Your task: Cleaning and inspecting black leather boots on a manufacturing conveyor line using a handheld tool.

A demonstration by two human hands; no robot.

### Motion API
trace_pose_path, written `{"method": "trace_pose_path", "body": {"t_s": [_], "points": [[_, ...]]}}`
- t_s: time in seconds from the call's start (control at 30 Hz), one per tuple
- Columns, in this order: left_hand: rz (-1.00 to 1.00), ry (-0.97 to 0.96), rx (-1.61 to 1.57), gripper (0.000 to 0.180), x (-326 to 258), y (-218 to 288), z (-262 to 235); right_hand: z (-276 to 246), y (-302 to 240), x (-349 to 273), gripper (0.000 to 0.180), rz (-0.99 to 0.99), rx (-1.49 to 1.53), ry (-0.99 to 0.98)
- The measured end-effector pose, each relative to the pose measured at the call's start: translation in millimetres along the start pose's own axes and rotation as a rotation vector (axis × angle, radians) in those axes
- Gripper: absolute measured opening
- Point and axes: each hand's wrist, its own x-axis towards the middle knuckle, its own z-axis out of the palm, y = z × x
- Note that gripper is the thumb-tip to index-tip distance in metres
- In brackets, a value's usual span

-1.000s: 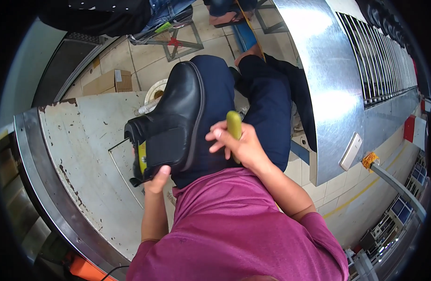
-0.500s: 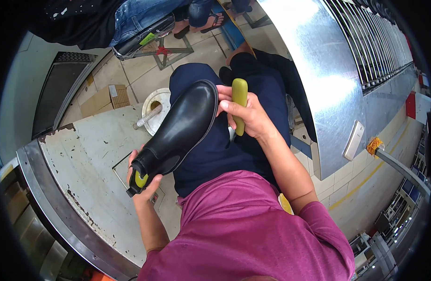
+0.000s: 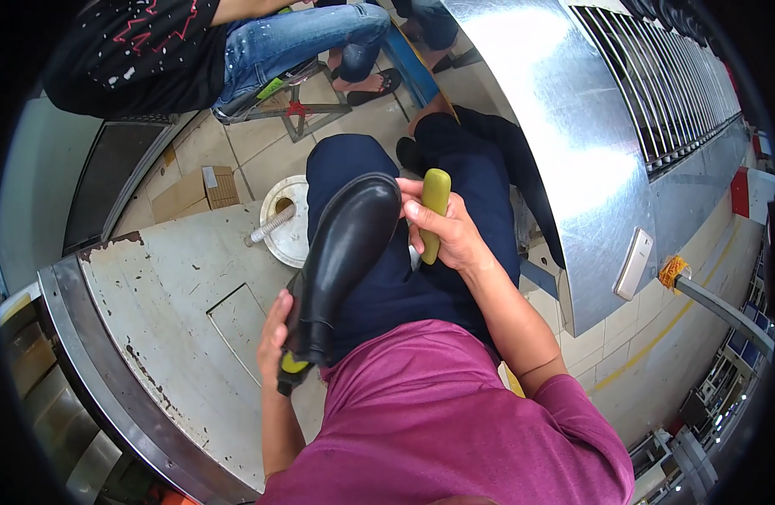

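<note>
A black ankle boot (image 3: 350, 240) lies aslant over my lap, its toe pointing away from me and its opening toward my waist. Something yellow-green (image 3: 293, 364) shows inside the opening. My left hand (image 3: 274, 337) supports the boot at the shaft, fingers along its left side; its thumb is hidden. Between the thumb and fingers of my right hand (image 3: 456, 229) is a yellow-green oblong handle (image 3: 435, 215), held upright. Fingertips of that hand touch the boot's toe edge. A small pale bit shows below the right hand, too unclear to name.
A worn grey metal surface (image 3: 177, 295) is at my left, beside a round white lid (image 3: 288, 240) with a ridged hose (image 3: 271, 225). A shiny metal bench (image 3: 556, 101) with a phone (image 3: 634, 263) stands right. Ahead are a cardboard box (image 3: 194, 194) and a seated person (image 3: 278, 55).
The boot has turned more upright, its opening swinging toward my waist and its toe coming slightly nearer. My left hand has moved with it; my right hand has come slightly nearer, still holding the handle.
</note>
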Motion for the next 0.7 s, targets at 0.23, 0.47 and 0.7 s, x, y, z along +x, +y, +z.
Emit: {"method": "trace_pose_path", "body": {"t_s": [0.23,0.47,0.7], "points": [[1.047,-0.283,1.298,0.03,2.5,-23.8,8.9,-7.1,-2.7,-6.3,0.054,0.02,0.023,-0.005],[0.885,-0.215,1.31,0.029,-2.7,-16.5,18.1,-10.8,-1.8,-8.1,0.053,0.017,0.019,0.004],[0.98,-0.206,1.036,0.053,14.4,-21.4,10.2,-2.7,-3.5,-5.9,0.054,0.018,-0.006,0.02]]}}
